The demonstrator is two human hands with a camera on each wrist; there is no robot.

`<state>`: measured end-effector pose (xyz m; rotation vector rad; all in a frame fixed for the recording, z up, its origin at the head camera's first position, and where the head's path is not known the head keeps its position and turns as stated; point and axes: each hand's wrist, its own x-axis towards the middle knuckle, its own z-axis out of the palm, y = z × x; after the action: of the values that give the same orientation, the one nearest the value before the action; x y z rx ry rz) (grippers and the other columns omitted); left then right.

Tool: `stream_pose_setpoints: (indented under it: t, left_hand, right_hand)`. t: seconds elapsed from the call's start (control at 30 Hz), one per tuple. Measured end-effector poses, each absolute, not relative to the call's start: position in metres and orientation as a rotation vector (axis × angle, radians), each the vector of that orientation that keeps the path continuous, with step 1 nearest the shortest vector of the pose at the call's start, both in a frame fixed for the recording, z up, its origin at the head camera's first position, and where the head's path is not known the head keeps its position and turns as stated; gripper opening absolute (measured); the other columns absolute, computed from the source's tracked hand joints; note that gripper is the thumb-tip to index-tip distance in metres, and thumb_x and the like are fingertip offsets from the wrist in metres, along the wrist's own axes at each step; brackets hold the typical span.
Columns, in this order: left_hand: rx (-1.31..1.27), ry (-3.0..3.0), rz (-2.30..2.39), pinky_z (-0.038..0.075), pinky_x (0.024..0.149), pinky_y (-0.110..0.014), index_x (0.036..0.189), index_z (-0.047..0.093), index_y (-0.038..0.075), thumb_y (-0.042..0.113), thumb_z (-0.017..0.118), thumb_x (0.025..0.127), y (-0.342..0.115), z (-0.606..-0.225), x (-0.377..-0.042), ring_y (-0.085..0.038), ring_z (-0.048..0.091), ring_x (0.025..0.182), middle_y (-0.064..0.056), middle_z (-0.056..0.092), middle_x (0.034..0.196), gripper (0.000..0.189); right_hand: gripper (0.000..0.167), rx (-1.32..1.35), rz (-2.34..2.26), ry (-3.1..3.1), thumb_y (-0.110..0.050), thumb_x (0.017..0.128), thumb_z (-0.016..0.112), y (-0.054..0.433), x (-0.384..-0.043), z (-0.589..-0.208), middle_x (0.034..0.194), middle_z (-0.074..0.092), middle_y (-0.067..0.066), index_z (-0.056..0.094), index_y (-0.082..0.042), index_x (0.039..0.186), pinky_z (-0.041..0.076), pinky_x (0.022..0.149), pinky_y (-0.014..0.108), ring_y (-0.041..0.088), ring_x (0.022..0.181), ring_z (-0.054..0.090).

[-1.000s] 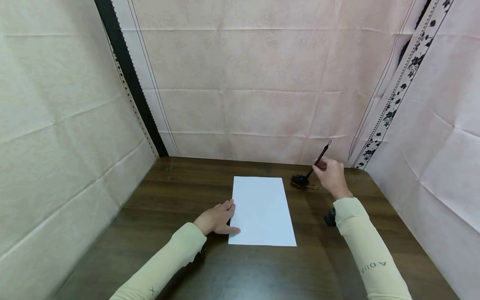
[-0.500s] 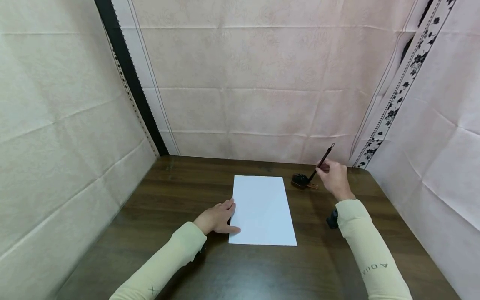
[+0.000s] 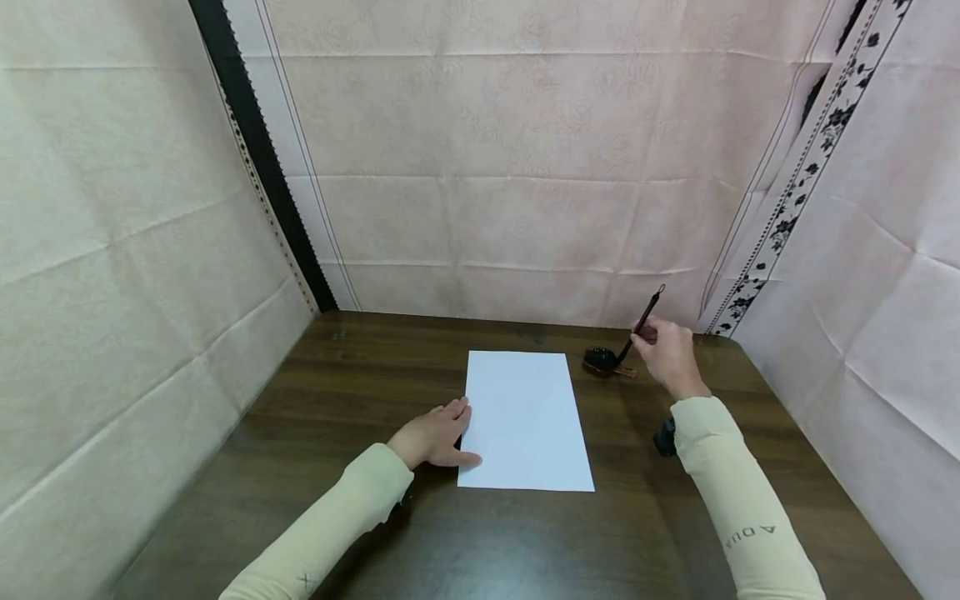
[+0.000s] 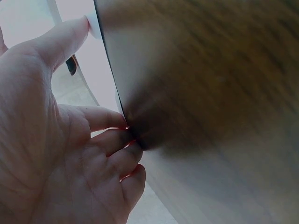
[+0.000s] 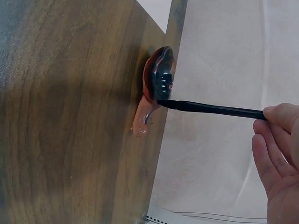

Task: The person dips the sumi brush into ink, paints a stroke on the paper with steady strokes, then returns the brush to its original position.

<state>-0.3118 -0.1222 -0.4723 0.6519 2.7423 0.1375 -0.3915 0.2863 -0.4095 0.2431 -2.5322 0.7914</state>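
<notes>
A white sheet of paper (image 3: 525,421) lies on the table, and my left hand (image 3: 435,437) rests on its left edge. In the left wrist view, the thumb (image 4: 70,39) and fingertips touch the sheet's edge. My right hand (image 3: 666,357) pinches the dark handle of a writing brush (image 3: 649,307), which has a loop at its top. The brush slants down, its dark tip at the rim of a small ink dish (image 5: 161,74). That dish holds glossy black ink and has an orange-brown stem (image 5: 142,120); it sits right of the paper's far corner.
The brown wooden table (image 3: 360,367) ends at a cloth-covered back wall (image 3: 487,217). Pale cloth also hangs on the left (image 3: 150,250) and right sides, the right one with a black floral border (image 3: 795,200). A dark wrist device (image 3: 664,437) sits under the right cuff.
My right hand has shifted slightly right with the brush, and the brush's top then leaned a little back left. The left hand stays on the paper.
</notes>
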Motion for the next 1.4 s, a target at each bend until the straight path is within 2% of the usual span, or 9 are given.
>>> stream_pose_setpoints:
  t: [0.87, 1.4]
  left_hand:
    - [0.649, 2.75, 0.127, 0.025, 0.134, -0.044, 0.165, 0.031, 0.003, 0.064, 0.063, 0.097, -0.123, -0.473, -0.312, -0.027, 0.024, 0.165, -0.013, 0.022, 0.177, 0.097]
    - [0.651, 2.745, 0.132, 0.025, 0.134, -0.044, 0.165, 0.032, 0.003, 0.064, 0.064, 0.097, -0.122, -0.472, -0.311, -0.028, 0.023, 0.165, -0.013, 0.022, 0.177, 0.097]
  right_hand:
    - [0.02, 0.266, 0.831, -2.677, -0.011, 0.104, 0.065, 0.278, -0.387, -0.395, 0.117, 0.075, 0.026, 0.073, 0.001, 0.118, 0.059, 0.095, 0.055, 0.041, 0.11, 0.073]
    - [0.019, 0.262, 0.8, -2.701, -0.012, 0.104, 0.065, 0.277, -0.386, -0.387, 0.115, 0.077, 0.024, 0.074, 0.0, 0.117, 0.06, 0.093, 0.054, 0.04, 0.109, 0.074]
